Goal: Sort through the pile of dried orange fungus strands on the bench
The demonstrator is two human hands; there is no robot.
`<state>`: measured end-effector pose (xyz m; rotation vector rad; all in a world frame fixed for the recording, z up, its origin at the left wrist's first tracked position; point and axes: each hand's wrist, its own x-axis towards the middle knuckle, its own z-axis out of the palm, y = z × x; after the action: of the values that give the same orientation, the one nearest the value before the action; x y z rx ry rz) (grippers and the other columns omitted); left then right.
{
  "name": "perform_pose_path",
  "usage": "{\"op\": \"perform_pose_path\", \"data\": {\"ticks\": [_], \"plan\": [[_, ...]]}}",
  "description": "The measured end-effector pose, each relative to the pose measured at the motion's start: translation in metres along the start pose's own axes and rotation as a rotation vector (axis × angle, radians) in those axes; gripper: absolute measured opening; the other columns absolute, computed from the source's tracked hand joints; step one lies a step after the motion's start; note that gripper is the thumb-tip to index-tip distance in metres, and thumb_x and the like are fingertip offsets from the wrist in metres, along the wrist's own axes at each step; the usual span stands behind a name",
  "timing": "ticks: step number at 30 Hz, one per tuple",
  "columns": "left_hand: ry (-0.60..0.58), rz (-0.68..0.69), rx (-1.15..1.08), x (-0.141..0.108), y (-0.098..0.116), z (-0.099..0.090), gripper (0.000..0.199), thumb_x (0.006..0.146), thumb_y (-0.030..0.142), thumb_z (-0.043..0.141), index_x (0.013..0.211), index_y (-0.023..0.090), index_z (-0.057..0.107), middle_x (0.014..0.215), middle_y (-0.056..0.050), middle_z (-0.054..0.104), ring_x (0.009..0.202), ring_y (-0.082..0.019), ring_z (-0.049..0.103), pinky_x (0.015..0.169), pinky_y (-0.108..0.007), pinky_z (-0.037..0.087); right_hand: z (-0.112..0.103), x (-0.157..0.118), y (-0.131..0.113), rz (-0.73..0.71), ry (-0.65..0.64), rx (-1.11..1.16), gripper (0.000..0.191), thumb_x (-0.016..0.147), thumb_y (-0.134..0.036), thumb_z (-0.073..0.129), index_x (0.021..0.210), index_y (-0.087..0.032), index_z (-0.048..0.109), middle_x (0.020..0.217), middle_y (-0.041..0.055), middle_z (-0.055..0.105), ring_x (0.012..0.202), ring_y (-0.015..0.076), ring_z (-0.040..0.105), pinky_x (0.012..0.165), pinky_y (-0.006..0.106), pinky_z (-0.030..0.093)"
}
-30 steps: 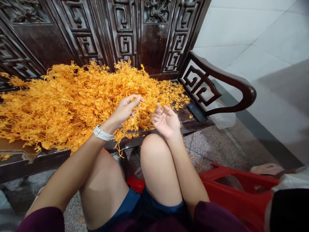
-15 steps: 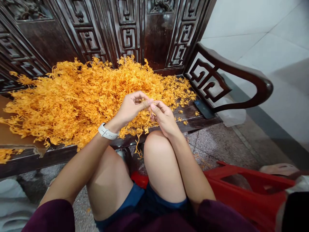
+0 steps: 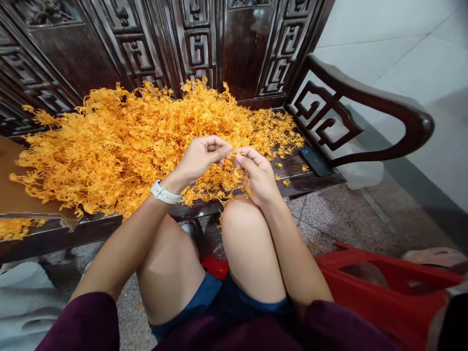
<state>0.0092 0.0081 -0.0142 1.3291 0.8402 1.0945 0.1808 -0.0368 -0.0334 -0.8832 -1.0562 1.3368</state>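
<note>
Right at the centre, 2 hands almost meet, fingertip to fingertip, in front of the orange heap [image 3: 153, 141]. The left hand [image 3: 203, 155], white watch [image 3: 166, 193] on its wrist, pinches what looks like 1 end of a thin orange strand [image 3: 239, 152]; the right hand [image 3: 260, 178] has it between thumb and fingers on the other side. Orange stems [image 3: 221, 210] dangle below, just beside the right knee [image 3: 243, 224]; whether they join that strand, I cannot tell.

Here's the danger: it looks slender, so too hard a tug between those 2 pinches could snap it. Too light a pinch, and it could slip to the speckled floor [image 3: 325, 214], where orange scraps lie. A shifting knee might snag the danglers, too!

Behind, the heap sprawls across the dark wooden bench [image 3: 239, 58], thinning into loose pieces [image 3: 286, 182] at its right end. Near them, by the armrest [image 3: 387, 105], lies a phone [image 3: 316, 162]; a wide elbow could nudge it off. Out left, cardboard [image 3: 32, 190]; out right, a red stool [image 3: 383, 287].
</note>
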Motion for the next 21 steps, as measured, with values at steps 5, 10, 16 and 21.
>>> {"op": "perform_pose_path", "data": {"ticks": [5, 10, 16, 21], "plan": [[-0.077, 0.035, -0.024, -0.001, 0.0, 0.001, 0.044, 0.075, 0.053, 0.094, 0.082, 0.015, 0.071, 0.071, 0.0, 0.067, 0.063, -0.007, 0.061, 0.062, -0.022, 0.052, 0.0, 0.0, 0.0, -0.043, -0.008, -0.099, 0.023, 0.09, -0.042, 0.083, 0.092, -0.022, 0.072, 0.08, -0.0008, 0.064, 0.07, 0.0125, 0.052, 0.067, 0.029, 0.042], [-0.171, -0.047, -0.204, -0.007, -0.002, 0.009, 0.043, 0.073, 0.048, 0.096, 0.081, 0.017, 0.068, 0.072, 0.001, 0.064, 0.064, -0.007, 0.06, 0.064, -0.022, 0.052, -0.001, 0.001, 0.0, -0.098, -0.118, -0.084, 0.033, 0.09, -0.052, 0.082, 0.087, -0.022, 0.068, 0.083, 0.002, 0.066, 0.078, 0.0155, 0.058, 0.072, 0.031, 0.046], [-0.128, -0.083, -0.322, -0.007, 0.006, 0.018, 0.036, 0.074, 0.03, 0.087, 0.076, 0.022, 0.052, 0.071, 0.003, 0.044, 0.062, -0.008, 0.042, 0.06, -0.025, 0.047, 0.0, -0.004, -0.01, -0.126, -0.101, 0.072, 0.04, 0.087, -0.059, 0.083, 0.083, -0.025, 0.061, 0.073, -0.0022, 0.047, 0.069, 0.0152, 0.046, 0.072, 0.033, 0.049], [0.129, 0.24, -0.02, -0.023, 0.038, -0.016, 0.049, 0.086, 0.081, 0.063, 0.084, 0.032, 0.063, 0.063, 0.0, 0.034, 0.055, -0.013, 0.034, 0.044, -0.027, 0.031, -0.002, -0.006, -0.006, -0.05, -0.152, 0.066, 0.032, 0.087, -0.053, 0.084, 0.091, -0.026, 0.067, 0.073, -0.0026, 0.052, 0.065, 0.0133, 0.043, 0.066, 0.031, 0.044]]}}
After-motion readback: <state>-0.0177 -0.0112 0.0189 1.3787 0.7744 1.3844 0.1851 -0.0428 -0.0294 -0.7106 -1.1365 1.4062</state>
